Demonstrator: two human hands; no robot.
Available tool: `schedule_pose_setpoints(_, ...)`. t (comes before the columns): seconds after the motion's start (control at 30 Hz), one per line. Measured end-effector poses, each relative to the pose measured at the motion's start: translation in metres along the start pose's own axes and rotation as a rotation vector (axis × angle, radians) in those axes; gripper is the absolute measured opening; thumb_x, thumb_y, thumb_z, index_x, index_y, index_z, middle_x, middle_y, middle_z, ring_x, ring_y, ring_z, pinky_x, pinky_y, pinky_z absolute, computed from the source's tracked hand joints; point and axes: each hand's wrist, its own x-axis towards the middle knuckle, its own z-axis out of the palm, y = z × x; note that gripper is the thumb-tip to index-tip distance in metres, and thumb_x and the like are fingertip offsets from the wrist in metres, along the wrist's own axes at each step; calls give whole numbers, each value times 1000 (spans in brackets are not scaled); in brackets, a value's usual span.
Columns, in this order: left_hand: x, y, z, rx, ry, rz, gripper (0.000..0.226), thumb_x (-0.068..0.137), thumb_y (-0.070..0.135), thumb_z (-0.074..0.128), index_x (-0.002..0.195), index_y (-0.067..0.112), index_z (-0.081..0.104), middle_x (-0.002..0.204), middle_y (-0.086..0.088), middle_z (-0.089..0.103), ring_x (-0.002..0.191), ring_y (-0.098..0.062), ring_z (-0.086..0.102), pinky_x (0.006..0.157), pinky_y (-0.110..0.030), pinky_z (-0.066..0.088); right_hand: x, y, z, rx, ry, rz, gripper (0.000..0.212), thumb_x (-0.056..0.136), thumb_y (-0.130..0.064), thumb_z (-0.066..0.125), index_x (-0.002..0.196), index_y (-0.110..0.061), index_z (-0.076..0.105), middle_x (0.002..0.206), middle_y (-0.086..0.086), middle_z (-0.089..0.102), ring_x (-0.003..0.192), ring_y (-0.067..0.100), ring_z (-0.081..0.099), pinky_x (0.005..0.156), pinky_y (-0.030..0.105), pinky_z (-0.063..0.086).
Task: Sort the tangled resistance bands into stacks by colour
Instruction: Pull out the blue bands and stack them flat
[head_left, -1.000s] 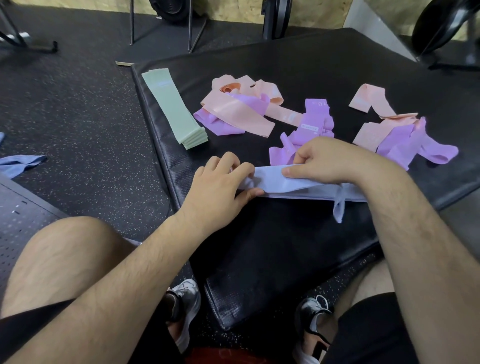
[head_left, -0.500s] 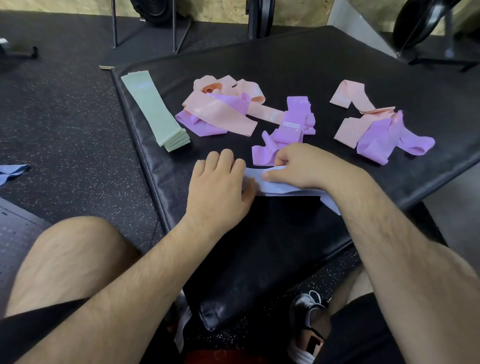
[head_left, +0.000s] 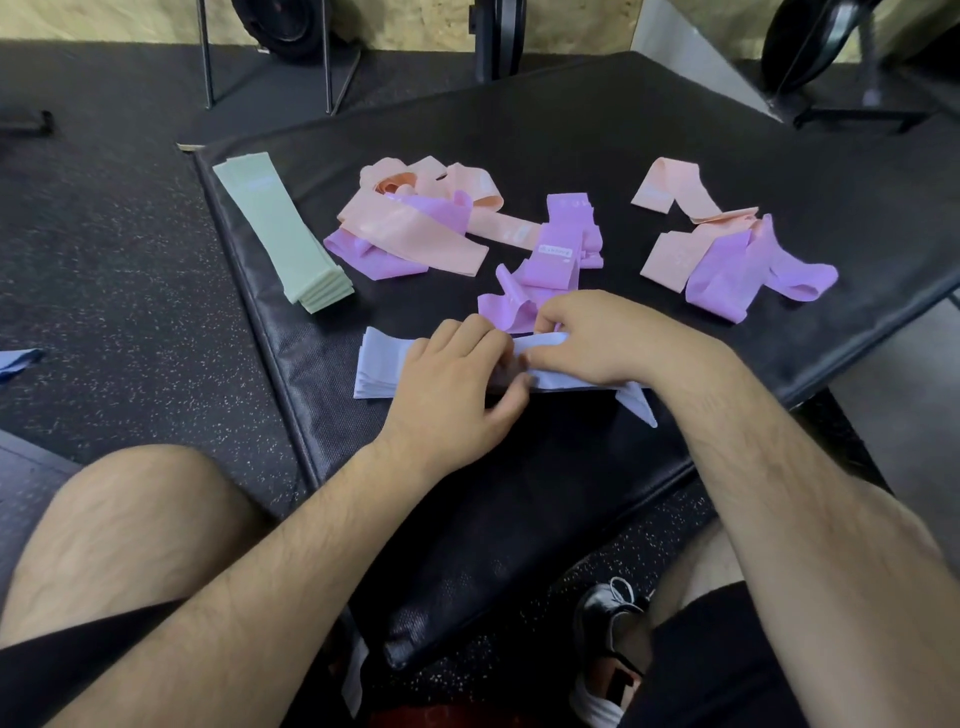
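Note:
A stack of pale blue bands (head_left: 382, 366) lies flat near the front left of the black mat (head_left: 597, 135). My left hand (head_left: 457, 384) and my right hand (head_left: 597, 338) meet over its right part, and both pinch the top blue band with curled fingers. A loose blue tail (head_left: 636, 402) sticks out under my right wrist. A neat stack of green bands (head_left: 283, 241) lies along the mat's left edge. Pink and purple bands are tangled in one heap (head_left: 415, 223) in the middle. A purple bunch (head_left: 556, 249) lies beside it, and a second pink and purple heap (head_left: 727, 249) lies to the right.
The mat sits on speckled black rubber flooring (head_left: 114, 270). Another blue band (head_left: 18, 358) lies on the floor at far left. Metal stand legs (head_left: 327, 57) and gym equipment stand behind the mat. My knees and a shoe (head_left: 608, 654) are below the mat's front corner.
My left hand slid right along the blue stack, uncovering its left end. Both hands now meet and pinch the top band. The view shifted slightly.

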Motion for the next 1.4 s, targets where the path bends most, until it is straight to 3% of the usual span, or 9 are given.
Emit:
schedule_pose_setpoints(0.27, 0, 2, -1, 27, -36, -7, 29, 88, 50, 57, 92, 22, 54, 96, 10, 50, 88, -16, 43, 75, -32, 34, -8, 9, -13, 83, 68, -2, 40, 86, -50, 69, 87, -10, 67, 81, 1, 58, 72, 17, 50, 63, 34, 36)
schedule_pose_setpoints(0.43, 1, 2, -3, 26, -43, -5, 35, 89, 57, 54, 95, 23, 55, 98, 10, 49, 91, -16, 44, 76, -30, 31, -14, 17, -25, 98, 96, 31, 26, 84, -45, 72, 79, -20, 67, 90, 0, 67, 86, 20, 63, 70, 35, 46)
schedule_pose_setpoints(0.67, 0, 1, -1, 37, -33, -12, 35, 93, 57, 53, 96, 23, 57, 100, 8, 50, 91, -17, 45, 75, -32, 34, -9, 30, -19, 46, 127, 70, 30, 83, -51, 70, 83, -21, 66, 92, -2, 66, 88, 20, 63, 78, 40, 52)
schedule_pose_setpoints(0.9, 1, 4, -1, 54, -18, -18, 36, 91, 58, 53, 93, 23, 55, 97, 9, 49, 88, -18, 44, 73, -35, 37, -2, 37, -8, 12, 107, 81, 40, 83, -53, 69, 82, -14, 61, 77, -1, 56, 72, 21, 53, 63, 35, 38)
schedule_pose_setpoints(1.1, 9, 16, 8, 128, 62, 11, 28, 93, 39, 53, 83, 12, 53, 86, -1, 49, 79, -24, 42, 69, -36, 33, -5, 37, -5, 4, 110, 96, 37, 86, -54, 67, 85, -18, 58, 78, -5, 53, 69, 16, 48, 59, 32, 34)
schedule_pose_setpoints(1.23, 21, 29, 19, 4, 30, 80, 16, 89, 25, 59, 87, 10, 56, 89, -3, 53, 81, -22, 43, 66, -34, 32, -6, 36, -4, 7, 114, 85, 44, 87, -60, 64, 86, -16, 59, 79, -4, 56, 73, 19, 50, 62, 35, 37)
schedule_pose_setpoints(1.4, 26, 38, 27, -33, 8, 96, 13, 84, 24, 62, 86, 12, 56, 87, 0, 52, 80, -21, 46, 66, -29, 18, -8, 38, -4, 1, 116, 65, 35, 88, -52, 61, 92, -17, 62, 86, -4, 60, 83, 21, 57, 66, 35, 41)
